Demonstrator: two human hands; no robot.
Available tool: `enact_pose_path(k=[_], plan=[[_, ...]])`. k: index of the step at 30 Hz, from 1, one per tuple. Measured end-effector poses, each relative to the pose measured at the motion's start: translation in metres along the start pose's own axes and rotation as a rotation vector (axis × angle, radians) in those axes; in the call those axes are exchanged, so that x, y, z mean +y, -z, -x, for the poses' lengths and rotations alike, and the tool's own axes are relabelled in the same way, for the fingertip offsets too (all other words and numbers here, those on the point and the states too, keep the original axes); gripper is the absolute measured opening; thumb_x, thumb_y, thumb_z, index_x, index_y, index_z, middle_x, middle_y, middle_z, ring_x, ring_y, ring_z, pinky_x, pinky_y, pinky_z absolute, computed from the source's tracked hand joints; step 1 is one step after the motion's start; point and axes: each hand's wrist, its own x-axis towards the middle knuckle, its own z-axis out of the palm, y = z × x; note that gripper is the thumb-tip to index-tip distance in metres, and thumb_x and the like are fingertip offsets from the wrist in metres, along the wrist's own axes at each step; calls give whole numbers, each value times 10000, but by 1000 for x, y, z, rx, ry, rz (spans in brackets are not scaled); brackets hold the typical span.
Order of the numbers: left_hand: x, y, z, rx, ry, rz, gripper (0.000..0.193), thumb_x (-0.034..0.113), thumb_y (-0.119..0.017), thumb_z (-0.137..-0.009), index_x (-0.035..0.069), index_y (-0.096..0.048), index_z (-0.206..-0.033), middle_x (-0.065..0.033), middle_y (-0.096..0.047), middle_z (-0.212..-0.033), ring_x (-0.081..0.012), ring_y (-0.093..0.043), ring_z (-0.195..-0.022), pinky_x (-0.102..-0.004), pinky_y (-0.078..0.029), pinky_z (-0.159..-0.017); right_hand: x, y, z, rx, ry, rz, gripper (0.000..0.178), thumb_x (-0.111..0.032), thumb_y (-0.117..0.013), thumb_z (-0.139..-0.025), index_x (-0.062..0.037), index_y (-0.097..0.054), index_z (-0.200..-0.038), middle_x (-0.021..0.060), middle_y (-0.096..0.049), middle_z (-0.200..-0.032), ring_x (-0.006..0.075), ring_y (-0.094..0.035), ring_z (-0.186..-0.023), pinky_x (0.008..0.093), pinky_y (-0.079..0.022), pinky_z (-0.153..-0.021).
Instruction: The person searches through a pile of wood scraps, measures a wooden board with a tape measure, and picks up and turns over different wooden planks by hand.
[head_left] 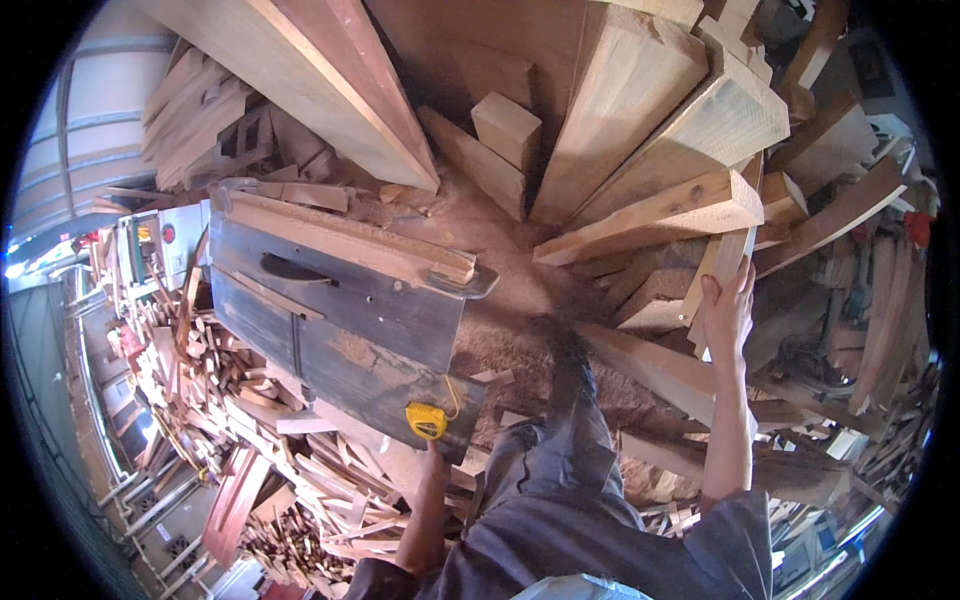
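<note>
My right hand [728, 312] is raised at the right, its fingers closed against the edge of a narrow wooden board [735, 248] among leaning timber. My left forearm reaches up to the near edge of a dark metal saw table [390, 325]. At that edge my left hand [434, 449] is mostly hidden, its fingers out of sight, right beside a yellow tape measure [427, 421] with a yellow strap. Whether the hand holds the tape measure I cannot tell. Part of a saw blade [296, 268] shows in the table's slot, and a wooden fence [345, 238] lies along the far side.
Thick timber beams [625, 110] fan out ahead and to the right. A large plank [320, 90] leans at the upper left. Heaped wood offcuts [340, 490] fill the left side. Sawdust [500, 340] covers the floor between the table and the timber.
</note>
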Motion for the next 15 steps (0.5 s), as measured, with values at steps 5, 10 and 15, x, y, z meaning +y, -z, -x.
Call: enact_pose_path(k=[5,10,15], plan=[[7,25,17,9,34,-18,707,663,-587,-915,57,-535,-1277,-89,-626,-1116,-253,-654,-940,-418,-549,-736,-10,-3,0,19,33,-15,736,-313,-608,-976,28,-245,-1517,271,-369,-1512,459,-484,-1299,503,-448,-1040],[21,-18,32,41,-19,1,633,495,-621,-972,-26,-504,-1312,-124,-614,-1188,-290,-617,-1033,-420,-511,-896,7,-2,0,44,38,-14,780,-313,-637,-957,-1,-213,-1532,281,-334,-1533,466,-446,-1336,513,-436,-1071],[-1,48,9,-77,-217,-459,575,543,-600,-966,82,-517,-1299,-95,-623,-1115,-261,-650,-942,-401,-569,-777,-12,-7,-2,11,36,-74,778,-259,-658,-942,14,-222,-1525,284,-352,-1521,472,-456,-1326,505,-444,-1062]])
